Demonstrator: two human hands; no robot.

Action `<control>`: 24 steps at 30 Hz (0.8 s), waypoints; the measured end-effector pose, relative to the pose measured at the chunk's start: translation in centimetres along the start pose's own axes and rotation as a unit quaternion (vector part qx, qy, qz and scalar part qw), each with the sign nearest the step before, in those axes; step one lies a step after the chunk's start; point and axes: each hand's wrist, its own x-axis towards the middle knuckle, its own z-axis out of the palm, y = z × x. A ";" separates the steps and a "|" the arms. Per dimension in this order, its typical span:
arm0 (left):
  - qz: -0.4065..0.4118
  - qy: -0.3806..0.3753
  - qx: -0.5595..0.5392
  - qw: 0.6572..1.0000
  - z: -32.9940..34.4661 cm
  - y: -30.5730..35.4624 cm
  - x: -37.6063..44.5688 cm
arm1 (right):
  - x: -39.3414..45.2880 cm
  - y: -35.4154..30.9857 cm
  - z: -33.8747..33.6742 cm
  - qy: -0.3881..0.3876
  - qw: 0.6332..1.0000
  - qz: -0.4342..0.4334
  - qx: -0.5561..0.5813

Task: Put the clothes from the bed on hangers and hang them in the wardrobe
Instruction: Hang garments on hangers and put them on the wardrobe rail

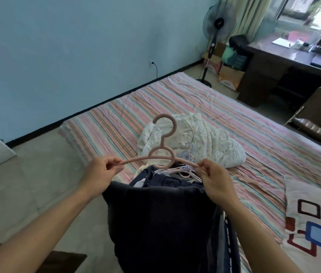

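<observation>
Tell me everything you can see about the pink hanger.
The pink hanger looks like matte, thick plastic: a large round hook on top, a ring at the neck, two gently curved arms. It is held upright above the dark garment, the left hand pinching one arm tip and the right hand the other.

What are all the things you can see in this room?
hanger: one, pink, held up over the bed
wire hangers: a bunch, pale, on the bed behind the hanger
dark clothes: a pile, navy, bed's near edge
quilt: one, white, bundled mid-bed
sheet: one, striped, covering the bed
pillow: one, white with squares, right
fan: one, black, far corner
desk: one, dark, by the window
chair: one, brown, right
left hand: pinching hanger's left end
right hand: pinching hanger's right end
</observation>
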 end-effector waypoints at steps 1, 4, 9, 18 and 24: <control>0.006 -0.003 -0.001 1.000 -1.3 0.5 -0.9 | -0.5 -1.1 -0.1 -0.004 1.000 -0.015 0.001; 0.027 -0.009 0.021 0.999 -4.9 1.7 -3.7 | -2.1 -4.5 -0.5 -0.015 0.999 -0.048 -0.003; 0.049 0.055 0.020 0.997 -10.0 3.1 -7.9 | -4.2 -10.9 -1.4 -0.031 0.994 -0.106 0.021; 0.079 0.133 0.007 0.988 -19.0 5.4 -15.4 | -7.4 -23.0 -0.5 -0.084 0.960 -0.261 0.061; 0.088 0.212 0.010 0.973 -23.8 6.4 -20.2 | -7.9 -28.6 0.8 -0.131 0.927 -0.340 0.091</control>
